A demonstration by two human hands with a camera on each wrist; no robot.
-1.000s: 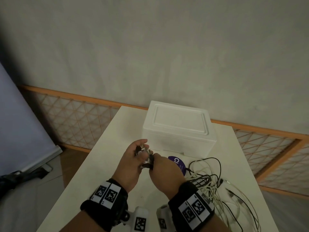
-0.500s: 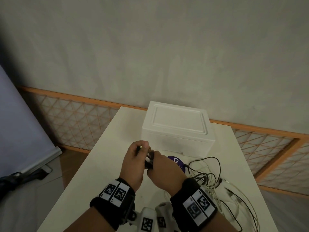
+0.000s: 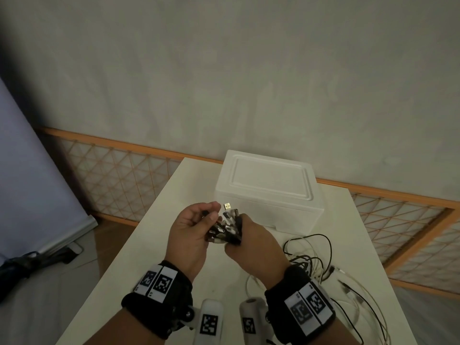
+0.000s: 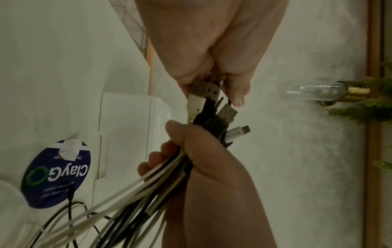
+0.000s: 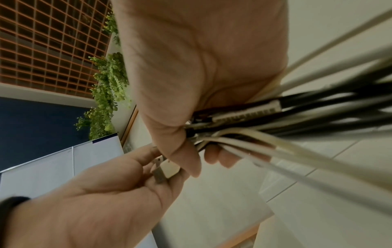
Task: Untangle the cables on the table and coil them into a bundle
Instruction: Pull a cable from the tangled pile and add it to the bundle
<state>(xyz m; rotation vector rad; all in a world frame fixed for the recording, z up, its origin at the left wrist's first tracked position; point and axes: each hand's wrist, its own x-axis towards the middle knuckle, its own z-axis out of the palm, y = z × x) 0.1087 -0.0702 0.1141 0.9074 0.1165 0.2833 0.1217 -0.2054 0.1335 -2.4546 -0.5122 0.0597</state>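
Note:
Several black and white cables run together into one bundle, which my right hand grips in its fist just below the plugs. The plug ends fan out between my two hands above the white table. My left hand pinches some of these plug ends between thumb and fingers; one white USB plug lies against its fingers. The rest of the cables trail down from my right fist into a loose tangle on the table's right side.
A white foam box with a lid stands at the back of the table, just beyond my hands. A round purple sticker lies on the table by the box. An orange lattice rail runs behind, and the table edge drops off to the left.
My hands have drawn slightly apart and the plug ends now show fanned between them. The right hand now hides the purple sticker in the head view.

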